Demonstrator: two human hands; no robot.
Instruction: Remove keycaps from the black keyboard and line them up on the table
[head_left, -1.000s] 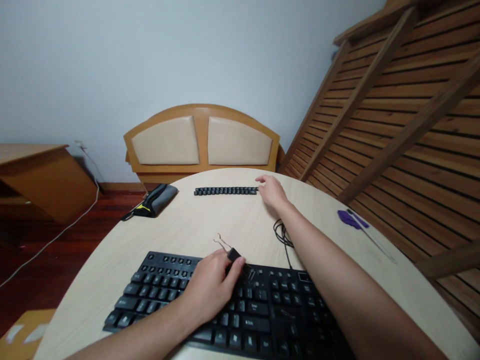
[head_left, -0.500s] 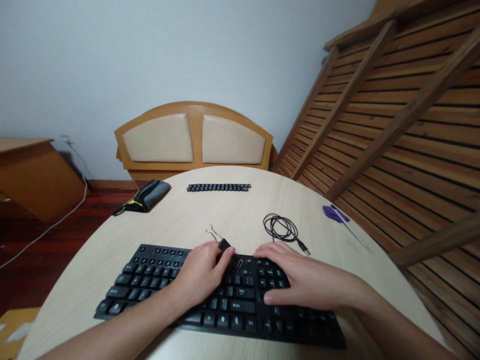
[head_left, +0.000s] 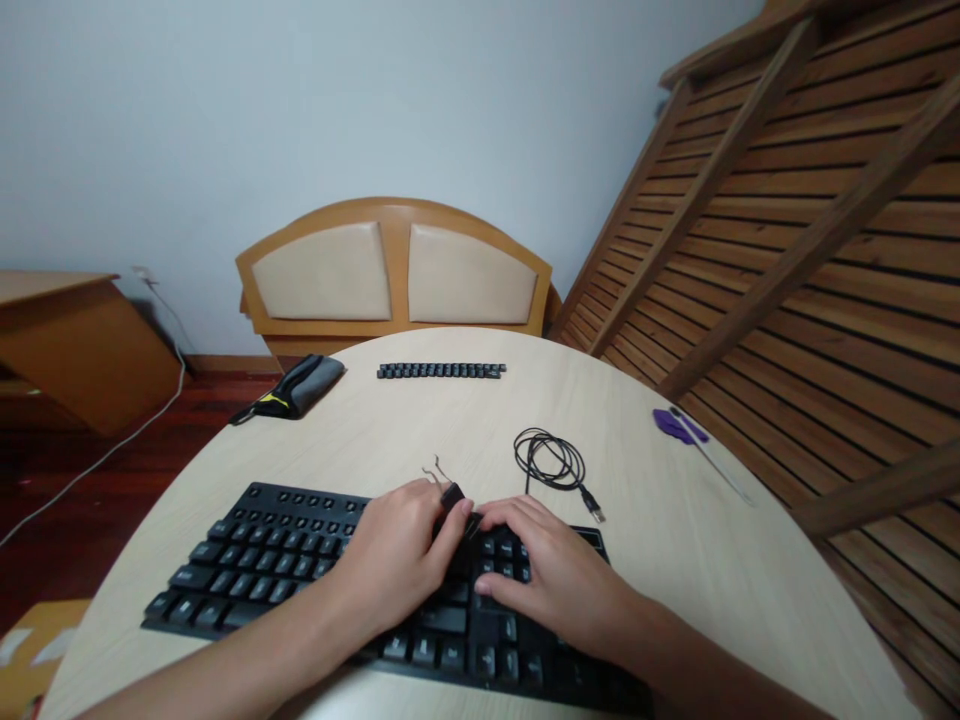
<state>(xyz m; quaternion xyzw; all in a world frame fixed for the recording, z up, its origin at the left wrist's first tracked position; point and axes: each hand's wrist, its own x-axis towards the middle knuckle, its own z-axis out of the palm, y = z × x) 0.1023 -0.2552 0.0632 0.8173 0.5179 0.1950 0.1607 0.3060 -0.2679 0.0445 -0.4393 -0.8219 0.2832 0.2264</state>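
Observation:
A black keyboard (head_left: 266, 560) lies flat on the table, with its top-row keycaps off at the left, leaving bare switch mounts. My left hand (head_left: 394, 545) is closed around a keycap puller (head_left: 452, 496) with a black handle. One pair of its wires points up and away; the other end points down at the keyboard, mostly hidden by my fingers. My right hand (head_left: 566, 575) rests over the keyboard's right part, thumb and forefinger apart on the keys, its fingertips close beside the puller's lower end.
Two rows of loose keycaps (head_left: 441, 371) stand at the table's far side. The coiled USB cable (head_left: 551, 458) lies behind my right hand. A dark pouch (head_left: 304, 385) sits far left, a purple item (head_left: 679, 427) with a thin white stick (head_left: 712, 460) at right.
The keyboard has shifted left, and its cable with it. My right hand has moved left, bringing its fingertips up to the puller. My left hand keeps its hold on the puller.

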